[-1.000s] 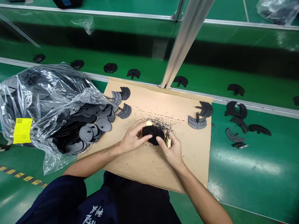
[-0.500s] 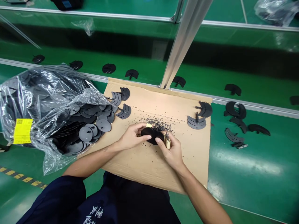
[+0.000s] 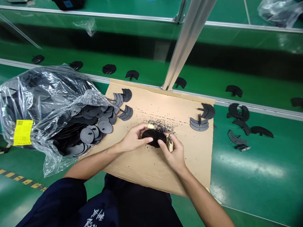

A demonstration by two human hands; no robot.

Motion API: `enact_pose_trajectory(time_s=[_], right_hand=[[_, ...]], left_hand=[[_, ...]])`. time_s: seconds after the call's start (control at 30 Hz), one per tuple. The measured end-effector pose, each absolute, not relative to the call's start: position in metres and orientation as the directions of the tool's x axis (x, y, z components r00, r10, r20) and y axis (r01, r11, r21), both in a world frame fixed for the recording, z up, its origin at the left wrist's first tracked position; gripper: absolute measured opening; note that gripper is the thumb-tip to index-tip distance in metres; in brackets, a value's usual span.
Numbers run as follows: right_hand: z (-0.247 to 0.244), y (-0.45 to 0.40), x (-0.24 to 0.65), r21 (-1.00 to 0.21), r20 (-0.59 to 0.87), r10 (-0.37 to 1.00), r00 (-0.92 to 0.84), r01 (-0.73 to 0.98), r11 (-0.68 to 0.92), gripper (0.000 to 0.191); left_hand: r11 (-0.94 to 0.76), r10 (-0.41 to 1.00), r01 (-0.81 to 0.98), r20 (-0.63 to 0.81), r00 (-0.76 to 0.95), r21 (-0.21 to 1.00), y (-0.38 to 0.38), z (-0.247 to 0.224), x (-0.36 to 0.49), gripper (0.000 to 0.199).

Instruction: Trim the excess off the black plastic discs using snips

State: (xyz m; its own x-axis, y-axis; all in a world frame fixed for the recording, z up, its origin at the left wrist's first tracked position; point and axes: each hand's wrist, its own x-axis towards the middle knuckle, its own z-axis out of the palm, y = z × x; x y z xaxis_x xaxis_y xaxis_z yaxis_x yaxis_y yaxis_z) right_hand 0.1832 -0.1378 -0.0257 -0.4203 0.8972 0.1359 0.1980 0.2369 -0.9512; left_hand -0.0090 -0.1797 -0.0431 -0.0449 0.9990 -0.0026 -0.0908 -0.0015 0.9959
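Just then, your left hand (image 3: 134, 138) curled around a black plastic disc (image 3: 151, 138), while your right hand (image 3: 174, 153) pinched a small cream tool (image 3: 169, 144) against its edge, with black crumbs (image 3: 162, 126) scattered beyond them on the cardboard sheet (image 3: 189, 157).

Dark navy short-sleeved top (image 3: 54, 201), white characters (image 3: 96, 216) printed on the front, forearms (image 3: 94, 164) bare; beige tape (image 3: 150, 126) on one finger of the left hand (image 3: 134, 138).

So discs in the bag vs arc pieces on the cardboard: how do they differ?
The discs are whole and round; the arc pieces are curved segments. The discs spill in a heap from the plastic bag; the arc pieces lie in separate groups on the cardboard sheet. Both are dark and flat.
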Motion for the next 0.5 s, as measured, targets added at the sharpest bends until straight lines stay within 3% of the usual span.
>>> enact_pose_trajectory(time_s=[0.13,0.23,0.5], right_hand=[[-0.028,-0.138,0.185,-0.879,0.32,0.853,-0.412,0.208,0.43,0.015],[-0.029,-0.138,0.186,-0.797,0.433,0.793,-0.429,0.228,0.559,0.023],[-0.028,-0.138,0.187,-0.77,0.469,0.788,-0.399,0.253,0.586,0.034]], left_hand=[[0.011,0.999,-0.133,-0.015,-0.034,0.991,-0.178,-0.038,-0.01,0.04],[0.028,0.999,-0.157,-0.032,-0.025,0.987,-0.177,-0.034,-0.011,0.04],[0.084,0.994,-0.162,-0.093,-0.053,0.983,-0.177,-0.031,-0.012,0.037]])
